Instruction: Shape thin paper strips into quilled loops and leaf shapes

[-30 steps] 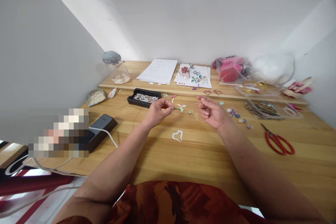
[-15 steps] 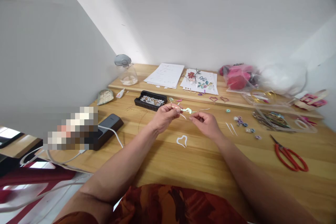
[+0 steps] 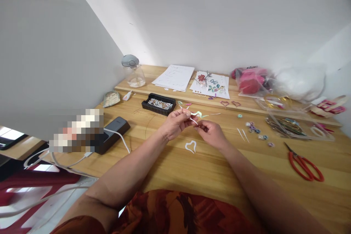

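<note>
My left hand (image 3: 177, 123) pinches a thin white heart-shaped strip (image 3: 194, 121), one arm of which is partly covered with pale green thread (image 3: 197, 113). Close beside it, my right hand (image 3: 210, 132) has its thumb and forefinger pressed together just below the strip's tip. What those fingers hold, perhaps a fine thread, is too small to make out. On the table below lies a second white heart outline (image 3: 190, 147), open at its lower end. Two white slips (image 3: 242, 135) rest to the right of my right hand.
Red-handled scissors (image 3: 305, 164) and several small thread bobbins (image 3: 252, 128) lie on the right, before a clear box of threads (image 3: 290, 126). A black bead tray (image 3: 159, 104) sits behind my left hand. Papers (image 3: 175, 76) and a jar (image 3: 134, 75) stand on the back ledge.
My right hand has moved left and slightly down, closer to my left hand. My left hand keeps its pinch on the white strip. The camera view has shifted slightly.
</note>
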{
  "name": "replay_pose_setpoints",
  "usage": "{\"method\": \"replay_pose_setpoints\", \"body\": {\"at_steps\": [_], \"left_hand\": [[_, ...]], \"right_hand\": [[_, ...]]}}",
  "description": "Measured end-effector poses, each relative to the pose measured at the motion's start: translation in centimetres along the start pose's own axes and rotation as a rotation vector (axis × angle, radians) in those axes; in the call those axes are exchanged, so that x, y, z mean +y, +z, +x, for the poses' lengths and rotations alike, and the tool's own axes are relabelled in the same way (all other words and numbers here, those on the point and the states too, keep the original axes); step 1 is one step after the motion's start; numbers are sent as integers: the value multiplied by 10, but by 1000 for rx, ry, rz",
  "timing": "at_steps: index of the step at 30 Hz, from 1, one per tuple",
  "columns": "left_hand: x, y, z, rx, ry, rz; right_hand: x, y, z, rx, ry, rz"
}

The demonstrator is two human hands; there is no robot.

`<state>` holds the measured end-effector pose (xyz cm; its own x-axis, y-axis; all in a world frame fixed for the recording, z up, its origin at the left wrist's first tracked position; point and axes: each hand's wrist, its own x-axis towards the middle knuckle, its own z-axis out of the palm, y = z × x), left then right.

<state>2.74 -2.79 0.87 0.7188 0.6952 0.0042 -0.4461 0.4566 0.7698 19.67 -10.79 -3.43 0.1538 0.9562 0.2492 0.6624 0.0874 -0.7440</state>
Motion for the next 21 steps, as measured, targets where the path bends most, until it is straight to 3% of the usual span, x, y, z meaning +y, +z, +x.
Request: {"method": "replay_pose_setpoints", "body": {"at_steps": [4,6,8,11,14,21], "left_hand": [[-1,-2,2,31,12,24],[-2,-2,2,51,8,34],[-4,-2,2,64,-8,40],[-7,-1,2,62,-42,29],[-10,1,0,43,-88,17],[-10,-3,-1,-42,-157,67]], "right_hand": [[0,-6,4,231,-42,-76],[-6,-10,5,357,-34,22],[-16,-11,5,399,-36,199],[-30,-7,1,307,-108,441],[-37,-1,-1,247,-171,536],[-34,-8,0,110,6,712]]}}
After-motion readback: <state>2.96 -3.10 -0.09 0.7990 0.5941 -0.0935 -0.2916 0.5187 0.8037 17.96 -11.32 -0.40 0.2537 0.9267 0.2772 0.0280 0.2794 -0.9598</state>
